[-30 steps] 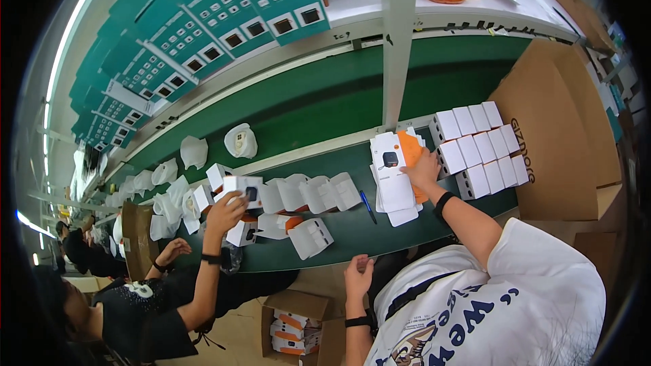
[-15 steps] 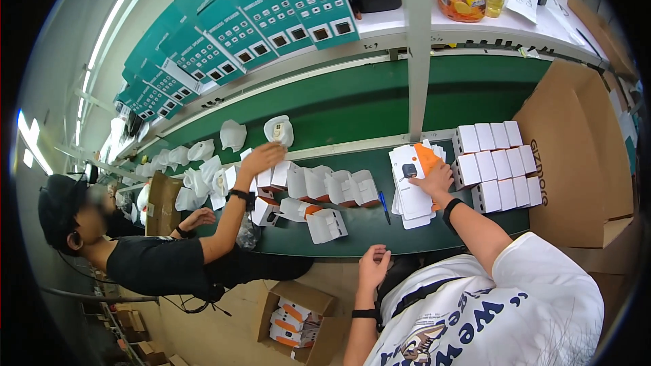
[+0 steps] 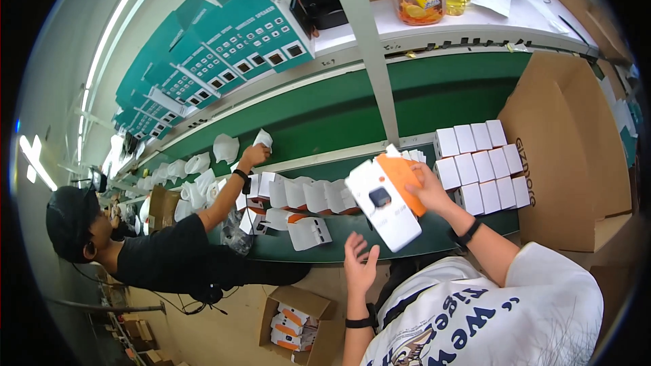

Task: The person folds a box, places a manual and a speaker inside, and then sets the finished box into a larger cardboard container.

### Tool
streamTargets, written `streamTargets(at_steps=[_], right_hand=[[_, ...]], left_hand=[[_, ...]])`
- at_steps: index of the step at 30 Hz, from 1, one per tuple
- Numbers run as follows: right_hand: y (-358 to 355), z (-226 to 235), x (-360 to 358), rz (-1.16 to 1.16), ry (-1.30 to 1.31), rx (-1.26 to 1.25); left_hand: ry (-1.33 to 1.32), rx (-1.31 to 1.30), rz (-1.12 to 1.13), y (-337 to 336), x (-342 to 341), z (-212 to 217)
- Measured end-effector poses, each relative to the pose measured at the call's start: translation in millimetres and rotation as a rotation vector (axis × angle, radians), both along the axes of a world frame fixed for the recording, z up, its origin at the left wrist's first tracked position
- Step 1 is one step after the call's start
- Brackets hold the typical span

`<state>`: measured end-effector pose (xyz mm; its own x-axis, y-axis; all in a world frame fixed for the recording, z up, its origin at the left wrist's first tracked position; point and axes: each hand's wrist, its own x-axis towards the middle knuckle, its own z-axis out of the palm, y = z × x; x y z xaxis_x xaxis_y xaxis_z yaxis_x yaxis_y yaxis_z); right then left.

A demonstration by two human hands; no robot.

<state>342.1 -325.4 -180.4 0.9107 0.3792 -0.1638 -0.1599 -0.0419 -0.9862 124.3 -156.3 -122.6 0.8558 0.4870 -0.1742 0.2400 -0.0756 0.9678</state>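
My right hand (image 3: 432, 192) grips a flattened white-and-orange carton (image 3: 392, 220) by its orange side, lifted above the green bench (image 3: 352, 247). A dark cube-shaped device is printed on the carton's white face. Just below and left of it, my left hand (image 3: 359, 261) is empty, with its fingers spread. Behind the carton, the edges of more flat white cartons (image 3: 415, 156) show in part. A row of opened white boxes (image 3: 315, 193) stands to the left, and one open box (image 3: 309, 233) sits nearer the bench edge.
Small white boxes (image 3: 478, 163) stand in rows at right, beside a large brown carton (image 3: 556, 149). A metal post (image 3: 369, 61) rises behind the bench. At left, a co-worker (image 3: 163, 251) reaches toward a white wrapped item (image 3: 263, 138). A cardboard box (image 3: 325, 308) of flat cartons sits on the floor.
My right hand has lifted a flat carton off the stack and brought it nearer and left. My left hand has opened and moved toward it. The view has shifted slightly.
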Motion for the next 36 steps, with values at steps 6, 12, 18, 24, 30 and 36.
streamTargets(at_steps=[6, 12, 18, 24, 30, 36], right_hand=[[-19.7, 133.8, -69.9, 0.319, -0.559, -0.168], [0.2, 140.5, -98.6, 0.348, -0.372, -0.094], [6.3, 116.3, -116.5, 0.486, -0.174, 0.044], [9.7, 131.2, -146.6, 0.755, -0.166, 0.192], [23.9, 140.8, -175.1, 0.528, -0.006, 0.41], [43.6, 151.1, -178.7, 0.598, -0.065, 0.398]], left_hand=[[-0.266, -0.24, 0.036, -10.2, 24.7, 47.0], [-0.282, 0.068, 0.186, -32.2, -14.5, 72.0], [-0.269, 0.234, 0.25, -41.0, -44.4, 60.5], [-0.332, 0.102, 0.335, -48.6, -66.6, 68.1], [-0.362, 0.044, 0.354, -37.3, -81.2, 64.3], [-0.563, -0.065, 0.261, -8.4, -76.6, 82.7]])
